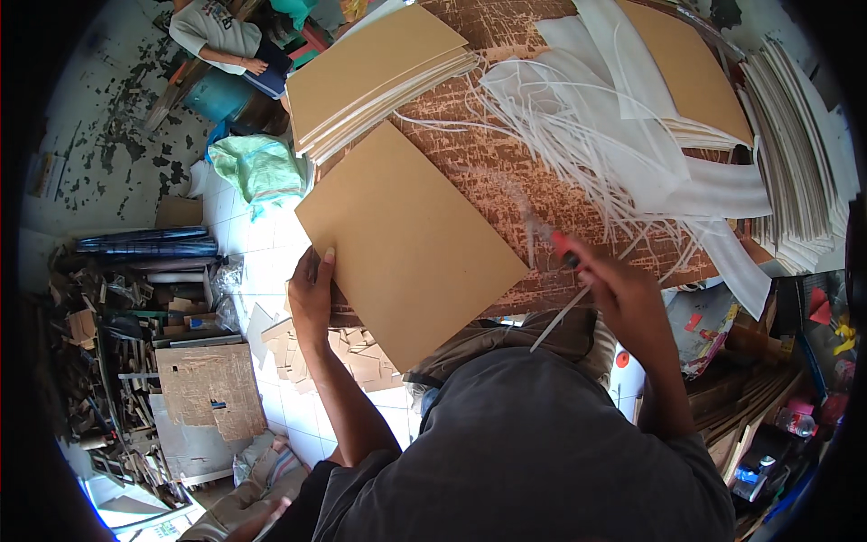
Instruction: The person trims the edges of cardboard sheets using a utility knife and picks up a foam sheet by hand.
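Observation:
A square brown board (411, 244) lies turned at an angle across the near edge of the table, one corner reaching out over it. My left hand (312, 285) grips its left edge, thumb on top and fingers underneath. To the right of the board, my right hand (614, 280) is closed around a red-handled cutter (567, 249). Its blade points up and left and is blurred by motion. A narrow white strip (560, 318) slants down from beside my right hand toward my lap; whether the fingers pinch it is unclear.
On the scratched brown table (488, 194) stand a stack of brown boards (375, 77), tangled white strips (578, 149) and white sheets (655, 167). More boards (682, 63) lie at the far right. Another person (221, 41) sits at the far left. Brown offcuts (357, 357) litter the floor.

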The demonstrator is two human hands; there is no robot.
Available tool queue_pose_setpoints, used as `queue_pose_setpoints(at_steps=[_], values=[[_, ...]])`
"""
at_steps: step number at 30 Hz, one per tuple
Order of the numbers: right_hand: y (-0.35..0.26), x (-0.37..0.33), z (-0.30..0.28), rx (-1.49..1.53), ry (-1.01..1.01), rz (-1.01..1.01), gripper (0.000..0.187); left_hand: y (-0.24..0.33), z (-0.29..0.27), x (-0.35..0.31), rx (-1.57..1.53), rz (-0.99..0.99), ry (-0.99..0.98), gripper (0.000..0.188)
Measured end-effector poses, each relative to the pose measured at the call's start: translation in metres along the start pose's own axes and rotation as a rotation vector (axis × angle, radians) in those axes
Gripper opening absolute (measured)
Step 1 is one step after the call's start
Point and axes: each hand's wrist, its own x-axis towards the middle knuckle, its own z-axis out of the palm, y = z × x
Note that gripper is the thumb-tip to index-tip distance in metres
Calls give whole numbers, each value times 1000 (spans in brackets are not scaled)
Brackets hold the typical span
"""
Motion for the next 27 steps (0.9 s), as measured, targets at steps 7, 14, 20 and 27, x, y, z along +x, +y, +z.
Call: queue_pose_setpoints(at_steps=[7,14,20,27], values=[[-2,-4,-11,26,262,105,46,7,1,9,-153,-33,-28,53],[-3,-21,-24,84,-49,94,44,2,-1,10,-233,-37,-10,51],[16,-42,-37,56,51,87,46,4,-3,22,-283,-77,2,46],[20,-47,-51,-136,168,219,46,7,8,23,-387,66,187,36]])
